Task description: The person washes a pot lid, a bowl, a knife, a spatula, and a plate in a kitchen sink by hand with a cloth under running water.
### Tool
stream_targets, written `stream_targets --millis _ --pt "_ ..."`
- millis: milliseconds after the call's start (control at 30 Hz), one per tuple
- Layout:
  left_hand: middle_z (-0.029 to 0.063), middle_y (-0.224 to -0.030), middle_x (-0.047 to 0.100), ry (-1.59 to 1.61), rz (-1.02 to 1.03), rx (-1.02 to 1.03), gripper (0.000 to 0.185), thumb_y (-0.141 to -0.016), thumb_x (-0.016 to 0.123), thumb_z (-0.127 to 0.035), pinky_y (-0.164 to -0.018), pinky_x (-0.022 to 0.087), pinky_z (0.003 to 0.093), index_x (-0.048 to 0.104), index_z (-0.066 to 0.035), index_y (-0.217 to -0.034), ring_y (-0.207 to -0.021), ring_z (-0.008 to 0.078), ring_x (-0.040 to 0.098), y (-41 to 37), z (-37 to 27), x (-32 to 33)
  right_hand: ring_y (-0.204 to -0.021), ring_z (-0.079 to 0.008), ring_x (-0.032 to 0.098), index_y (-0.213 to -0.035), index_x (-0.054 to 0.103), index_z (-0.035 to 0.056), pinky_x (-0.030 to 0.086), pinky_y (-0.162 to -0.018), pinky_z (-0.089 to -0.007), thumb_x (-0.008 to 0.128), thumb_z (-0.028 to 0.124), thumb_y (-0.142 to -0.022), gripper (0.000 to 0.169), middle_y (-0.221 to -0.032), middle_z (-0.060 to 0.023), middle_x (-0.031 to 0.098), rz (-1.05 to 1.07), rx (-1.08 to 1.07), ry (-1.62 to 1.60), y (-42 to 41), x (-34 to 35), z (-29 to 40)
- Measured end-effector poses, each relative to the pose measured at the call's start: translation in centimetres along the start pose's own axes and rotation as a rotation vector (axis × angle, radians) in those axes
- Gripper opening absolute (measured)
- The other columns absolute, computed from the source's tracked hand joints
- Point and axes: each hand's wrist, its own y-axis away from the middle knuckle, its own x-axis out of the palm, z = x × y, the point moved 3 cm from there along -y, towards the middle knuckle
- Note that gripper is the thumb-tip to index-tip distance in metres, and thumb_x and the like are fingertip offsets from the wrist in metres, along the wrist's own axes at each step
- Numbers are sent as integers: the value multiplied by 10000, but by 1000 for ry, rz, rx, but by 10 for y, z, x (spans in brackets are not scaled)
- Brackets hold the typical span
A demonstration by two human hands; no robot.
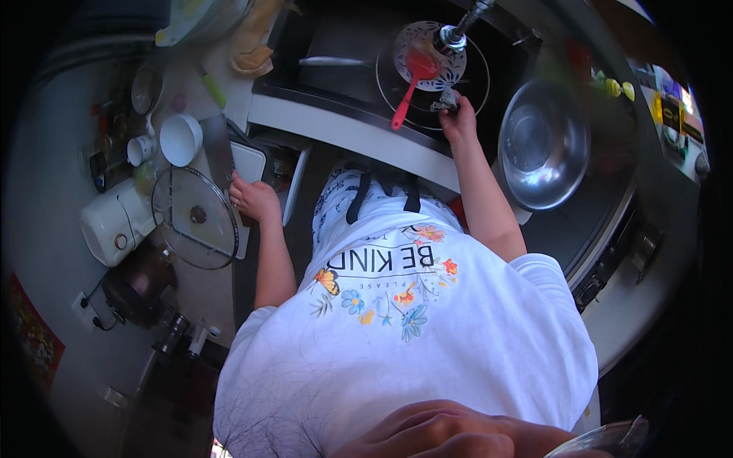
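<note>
My right hand pinches a crumpled grey wad, possibly cloth, over the black cooktop. Just beyond it is a plate with a blue leaf pattern. A red spatula lies across that plate, its handle pointing towards me. My left hand is at the left counter, fingers curled at the lower end of a broad cleaver blade. Whether it grips the cleaver or only touches it is unclear. Beside the blade is a white-rimmed cutting board.
A large steel basin stands right of the cooktop. Left, a glass lid stands near a white bowl, a patterned mug and a cream appliance. A drawer juts out below. A metal handle reaches across the cooktop.
</note>
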Motion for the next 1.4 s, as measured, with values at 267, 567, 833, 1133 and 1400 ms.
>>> stream_targets --millis 267,567,833,1133,1400 --pt "227 -1092 560 538 695 480 446 -844 641 -323 -873 472 378 566 46 -1082 -1019 342 566 0 -236 47 -807 -184 567 -1128 495 59 457 -547 -261 431 167 -913 249 -1009 -80 575 101 134 -189 4 1 -16" --pt "154 -734 632 248 1463 429 346 -830 571 -198 -516 508 350 527 65 -1051 -544 244 608 22 -321 74 -676 -138 552 -937 582 71 420 -540 -292 507 306 -942 247 -820 -34 602 137 190 356 21 43 -44" --pt "304 -832 617 128 1105 806 321 -887 450 -148 -699 492 496 348 75 -1094 -781 432 626 37 -285 12 -697 -168 529 -1042 590 23 439 -636 -333 548 363 -926 362 -839 -49 593 -185 -12 327 -14 75 -58" --pt "44 -702 532 549 1583 268 277 -905 531 -215 -466 495 284 405 -45 -1083 -544 142 575 8 -276 -29 -663 -173 554 -1031 575 31 456 -631 -319 600 362 -897 358 -814 -43 593 -93 41 165 -1 114 -41" --pt "-38 -604 352 1115 1639 -462 175 -985 426 -267 -366 246 183 424 -99 -937 -436 31 299 -13 -265 18 -849 -278 650 -927 548 -18 488 -756 -347 611 374 -866 402 -862 -145 655 -150 -557 693 14 114 -13"
